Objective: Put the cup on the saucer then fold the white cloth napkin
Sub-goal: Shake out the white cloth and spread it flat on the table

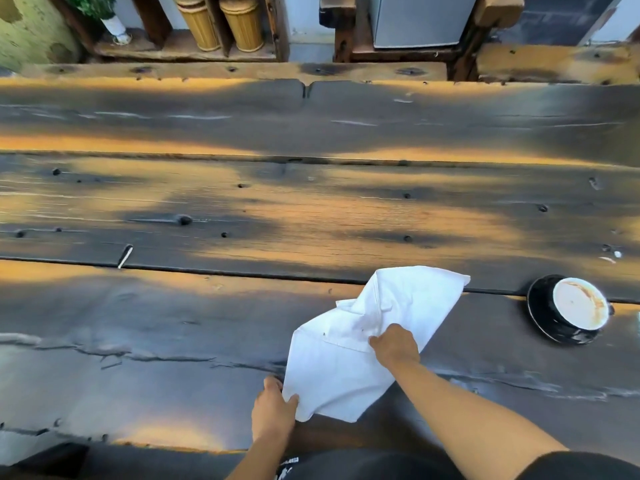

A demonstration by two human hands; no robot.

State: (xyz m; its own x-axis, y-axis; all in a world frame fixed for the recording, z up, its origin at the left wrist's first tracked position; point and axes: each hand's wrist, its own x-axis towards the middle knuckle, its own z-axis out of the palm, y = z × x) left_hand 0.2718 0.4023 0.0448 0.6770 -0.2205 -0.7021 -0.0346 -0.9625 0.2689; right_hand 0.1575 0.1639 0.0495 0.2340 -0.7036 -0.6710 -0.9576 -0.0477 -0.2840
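Observation:
The white cloth napkin (349,355) lies rumpled and partly spread on the dark wooden table (173,323), near its front edge. My left hand (273,408) pinches the napkin's near left corner. My right hand (394,344) grips a fold near the cloth's middle. To the right, a black cup (580,304) with a white, coffee-stained inside sits on a black saucer (540,310).
The table is made of long rough planks with gaps and knots, stretching far to the left and back. Beyond its far edge stand two yellow ribbed bins (221,22), a potted plant (104,12) and a grey box (420,19).

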